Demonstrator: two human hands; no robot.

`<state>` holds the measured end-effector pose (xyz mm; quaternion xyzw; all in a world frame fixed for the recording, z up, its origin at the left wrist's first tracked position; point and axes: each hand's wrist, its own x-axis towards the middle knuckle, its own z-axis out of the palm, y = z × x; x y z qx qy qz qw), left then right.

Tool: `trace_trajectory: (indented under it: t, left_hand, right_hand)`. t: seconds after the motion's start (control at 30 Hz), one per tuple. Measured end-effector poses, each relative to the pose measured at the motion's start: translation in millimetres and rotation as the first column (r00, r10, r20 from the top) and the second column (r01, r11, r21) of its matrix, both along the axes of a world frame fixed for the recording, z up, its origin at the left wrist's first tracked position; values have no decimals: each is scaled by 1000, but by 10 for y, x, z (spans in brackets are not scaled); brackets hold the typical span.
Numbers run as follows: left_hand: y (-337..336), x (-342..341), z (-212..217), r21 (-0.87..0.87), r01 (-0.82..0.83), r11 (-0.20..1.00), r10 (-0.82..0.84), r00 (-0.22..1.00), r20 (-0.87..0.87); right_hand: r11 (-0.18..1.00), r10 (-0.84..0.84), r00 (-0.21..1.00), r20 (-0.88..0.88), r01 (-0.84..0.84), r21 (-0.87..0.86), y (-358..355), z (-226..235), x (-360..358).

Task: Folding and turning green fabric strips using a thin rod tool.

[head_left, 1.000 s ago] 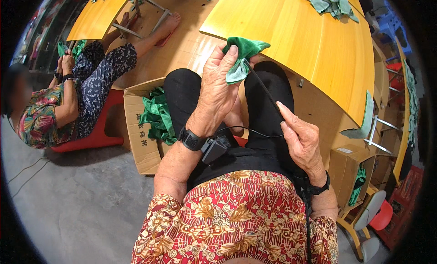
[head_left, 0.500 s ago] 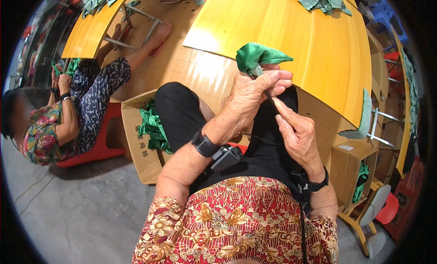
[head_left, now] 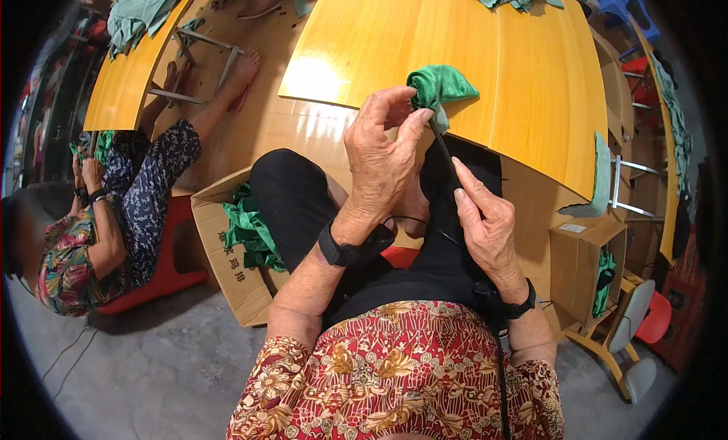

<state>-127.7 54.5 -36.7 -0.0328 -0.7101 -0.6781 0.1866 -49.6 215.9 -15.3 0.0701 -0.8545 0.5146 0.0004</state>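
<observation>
By the nearest yellow tabletop (head_left: 409, 34) are two hands (head_left: 385, 148) (head_left: 485, 224), one green cloth piece (head_left: 447, 84) and one black rod (head_left: 443, 143). Two open cardboard boxes (head_left: 215, 231) (head_left: 570, 262), one to its left and one by its right end, hold green cloths (head_left: 244, 229) (too heaped to count).

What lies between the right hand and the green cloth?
In the head view, a black rod runs from the right hand to the green cloth, left hand at its far end.

Co-worker (head_left: 108, 231): 9 o'clock, seated; multicoloured shirt (head_left: 76, 269), dark patterned trousers (head_left: 168, 153).
Red stool (head_left: 173, 277): 8 o'clock, beneath the co-worker.
Metal frame (head_left: 179, 97): 10 o'clock, beside the yellow tabletop (head_left: 121, 106).
Blue plastic seat (head_left: 616, 0): 2 o'clock, near view's rim.
Padded chair (head_left: 634, 315): 4 o'clock, grey cushions, wood-coloured frame.
</observation>
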Motion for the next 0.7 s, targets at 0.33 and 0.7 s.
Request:
trace_trajectory:
  t: [0.33, 0.7]
  left_hand:
    - [-333, -65, -20, 102, 78, 992, -78, 997, -1]
    - [-629, 6, 163, 502, 354, 789, -445, 893, 68]
  right_hand:
    - [981, 141, 989, 54, -132, -139, -46, -163, -57]
    - [854, 286, 951, 116, -198, -482, -33, -40, -10]
